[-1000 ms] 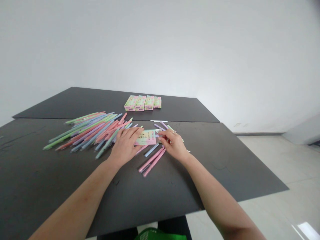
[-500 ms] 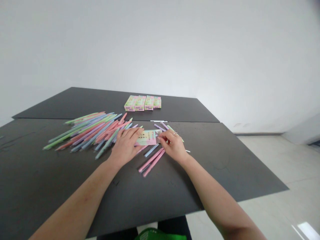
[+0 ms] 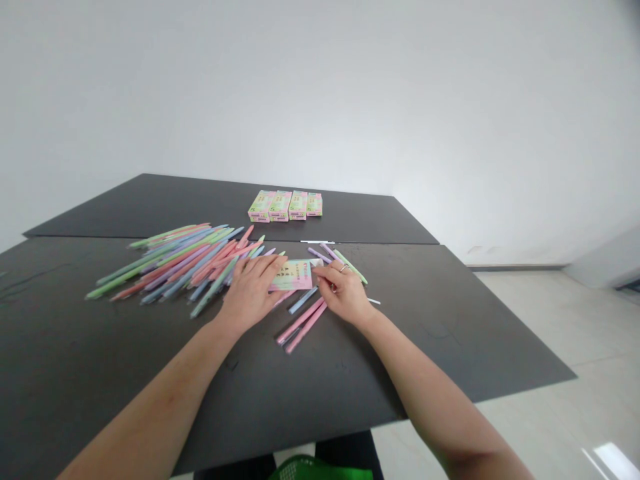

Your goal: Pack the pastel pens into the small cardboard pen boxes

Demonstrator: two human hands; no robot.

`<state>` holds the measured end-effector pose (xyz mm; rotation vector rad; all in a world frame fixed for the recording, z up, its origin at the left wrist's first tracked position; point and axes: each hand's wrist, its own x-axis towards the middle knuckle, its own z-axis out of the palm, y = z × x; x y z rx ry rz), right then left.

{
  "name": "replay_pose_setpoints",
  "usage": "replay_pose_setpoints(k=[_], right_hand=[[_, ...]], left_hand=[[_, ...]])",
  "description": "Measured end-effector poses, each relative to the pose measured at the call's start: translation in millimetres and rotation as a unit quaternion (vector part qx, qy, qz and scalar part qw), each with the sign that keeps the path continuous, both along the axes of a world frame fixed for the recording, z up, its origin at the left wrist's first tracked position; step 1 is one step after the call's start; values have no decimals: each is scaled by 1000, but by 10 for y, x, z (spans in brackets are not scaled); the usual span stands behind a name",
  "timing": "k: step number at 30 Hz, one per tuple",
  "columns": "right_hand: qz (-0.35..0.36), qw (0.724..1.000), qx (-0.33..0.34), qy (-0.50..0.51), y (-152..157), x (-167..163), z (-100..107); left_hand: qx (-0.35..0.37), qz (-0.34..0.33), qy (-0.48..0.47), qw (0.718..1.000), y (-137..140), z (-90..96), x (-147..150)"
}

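Observation:
A small pastel box (image 3: 295,275) with printed lettering lies on the dark table, its right end showing a white flap (image 3: 317,263). My left hand (image 3: 253,287) grips the box's left end, fingers over the far edge and thumb along the near side. At the right end, my right hand (image 3: 344,291) has thumb and fingers pinched together on the flap; the fingertips are partly hidden. A ring sits on one of its fingers. Under and near this hand lie pink pens (image 3: 305,327), a blue pen (image 3: 303,301), purple pens (image 3: 327,251) and a green pen (image 3: 351,267).
A large heap of pastel pens (image 3: 185,263) spreads over the table's left side, reaching behind my left hand. Several matching boxes (image 3: 284,207) stand in a row farther back. A thin white strip (image 3: 317,242) lies near the seam between the tabletops (image 3: 400,223).
My right hand has shifted slightly left and its fingers have moved a little at the box's end. The left hand and box stay in place.

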<state>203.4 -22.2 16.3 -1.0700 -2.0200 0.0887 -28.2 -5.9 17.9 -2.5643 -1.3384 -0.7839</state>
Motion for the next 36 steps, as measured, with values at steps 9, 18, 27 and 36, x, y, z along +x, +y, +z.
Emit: replay_pose_setpoints(k=[9, 18, 27, 36], right_hand=[[-9, 997, -37, -65, -11, -2, 25], [-11, 997, -8, 73, 12, 73, 69], [-217, 971, -49, 83, 370, 474, -99], [-249, 955, -125, -104, 515, 578, -288]], left_hand=[[0, 3, 4, 1000, 14, -26, -1], [-11, 31, 12, 999, 30, -38, -23], [-3, 53, 13, 999, 55, -75, -53], [-8, 51, 5, 999, 42, -53, -43]])
